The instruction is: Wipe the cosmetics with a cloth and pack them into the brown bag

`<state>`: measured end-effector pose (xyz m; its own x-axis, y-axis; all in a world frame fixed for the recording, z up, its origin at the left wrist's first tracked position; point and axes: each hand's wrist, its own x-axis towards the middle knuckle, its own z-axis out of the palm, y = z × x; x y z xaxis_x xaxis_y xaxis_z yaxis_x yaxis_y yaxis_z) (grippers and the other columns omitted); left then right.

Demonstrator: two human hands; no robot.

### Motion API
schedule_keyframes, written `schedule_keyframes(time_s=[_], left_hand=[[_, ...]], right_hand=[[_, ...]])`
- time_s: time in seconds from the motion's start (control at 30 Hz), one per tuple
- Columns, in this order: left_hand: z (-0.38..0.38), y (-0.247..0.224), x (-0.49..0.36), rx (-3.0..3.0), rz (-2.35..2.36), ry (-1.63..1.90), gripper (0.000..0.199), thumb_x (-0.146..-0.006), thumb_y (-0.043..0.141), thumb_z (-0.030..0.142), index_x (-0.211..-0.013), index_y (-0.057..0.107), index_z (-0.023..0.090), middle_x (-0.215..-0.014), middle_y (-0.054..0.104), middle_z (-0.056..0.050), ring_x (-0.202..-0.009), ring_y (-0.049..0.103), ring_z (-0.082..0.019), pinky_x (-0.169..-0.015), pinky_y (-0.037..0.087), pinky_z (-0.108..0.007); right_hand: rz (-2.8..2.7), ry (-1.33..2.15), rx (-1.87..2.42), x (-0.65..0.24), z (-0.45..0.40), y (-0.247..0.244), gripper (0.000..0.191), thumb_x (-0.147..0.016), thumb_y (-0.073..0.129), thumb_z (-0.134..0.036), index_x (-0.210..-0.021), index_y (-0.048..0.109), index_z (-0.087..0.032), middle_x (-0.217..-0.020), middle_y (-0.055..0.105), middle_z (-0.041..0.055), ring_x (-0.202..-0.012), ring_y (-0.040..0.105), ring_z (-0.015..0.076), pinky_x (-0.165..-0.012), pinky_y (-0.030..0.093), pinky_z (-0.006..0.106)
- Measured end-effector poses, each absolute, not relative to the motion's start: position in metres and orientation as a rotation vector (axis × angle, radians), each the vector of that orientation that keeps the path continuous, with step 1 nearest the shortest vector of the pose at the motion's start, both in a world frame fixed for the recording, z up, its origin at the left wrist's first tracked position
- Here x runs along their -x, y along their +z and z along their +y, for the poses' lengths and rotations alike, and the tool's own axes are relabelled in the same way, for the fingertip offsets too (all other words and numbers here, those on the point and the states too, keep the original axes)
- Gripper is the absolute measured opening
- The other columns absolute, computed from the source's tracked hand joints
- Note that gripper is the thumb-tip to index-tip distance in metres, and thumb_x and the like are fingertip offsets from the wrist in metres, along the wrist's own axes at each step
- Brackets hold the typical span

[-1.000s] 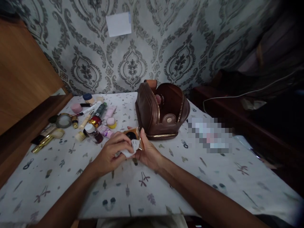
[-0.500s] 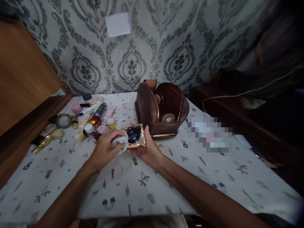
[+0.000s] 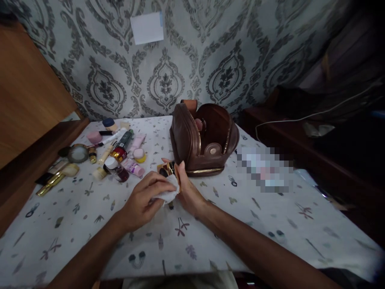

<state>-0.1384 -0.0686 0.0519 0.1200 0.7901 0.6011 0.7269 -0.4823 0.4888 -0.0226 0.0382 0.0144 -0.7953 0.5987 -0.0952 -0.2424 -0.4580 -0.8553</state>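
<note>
Two hands meet near the middle of the frame, above a patterned worktop [image 3: 150,253]. The left hand [image 3: 142,202], entering from the lower left, grips a white wipe [image 3: 167,194] between thumb and curled fingers. I see the wipe against the near part of a compact [image 3: 164,171], gold-edged with a dark round face. The compact sits at the centre of the frame, tilted and partly hidden by the wipe, gripped in the right hand [image 3: 189,190].

Just beyond the right hand, slightly right of centre, a brown bag [image 3: 186,140] stands open; inside it I make out a small pink item [image 3: 199,124]. Left of centre I note a white-capped bottle [image 3: 120,173], a pinkish tube [image 3: 134,167] beside it and a yellow-based jar [image 3: 139,155] behind. Gold sticks [image 3: 51,182] lie farther left. At the right of the frame one patch [image 3: 264,168] is pixelated, and I cannot tell its contents. Above, left of centre, a white sheet [image 3: 147,28] shows against the wall [image 3: 198,36].
</note>
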Motion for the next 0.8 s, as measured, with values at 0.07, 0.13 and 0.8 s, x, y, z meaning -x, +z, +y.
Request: schedule_keyframes(time_s=[0.07, 0.13, 0.8], left_hand=[[-0.070, 0.052, 0.136, -2.399, 1.586, 1.324, 0.037, -0.088, 0.046, 0.000, -0.117, 0.061, 0.019, -0.103, 0.059, -0.007, -0.094, 0.056, -0.018, -0.081, 0.048, -0.030], [-0.071, 0.052, 0.134, -2.485, 1.631, 1.335, 0.038, -0.088, 0.046, -0.001, -0.118, 0.060, 0.017, -0.103, 0.058, -0.008, -0.093, 0.055, -0.018, -0.080, 0.047, -0.032], [-0.073, 0.053, 0.125, -2.578, 1.682, 1.288, 0.030, -0.081, 0.049, 0.000, -0.103, 0.063, 0.014, -0.098, 0.059, -0.010, -0.086, 0.052, -0.020, -0.071, 0.047, -0.034]], right_hand=[[-1.378, 2.130, 0.527, 0.021, 0.038, 0.015, 0.072, -0.089, 0.032, -0.079, -0.134, 0.059, -0.030, -0.122, 0.066, 0.0033, -0.119, 0.057, 0.0224, -0.101, 0.046, 0.038], [-1.526, 2.019, 0.515, 0.019, 0.038, 0.016, 0.074, -0.090, 0.029, -0.078, -0.137, 0.058, -0.028, -0.122, 0.067, 0.0049, -0.119, 0.057, 0.0233, -0.106, 0.041, 0.041], [-1.408, 1.967, 0.565, 0.021, 0.041, 0.016, 0.061, -0.086, 0.050, -0.074, -0.123, 0.064, -0.027, -0.123, 0.066, 0.0027, -0.118, 0.057, 0.0202, -0.106, 0.040, 0.034]])
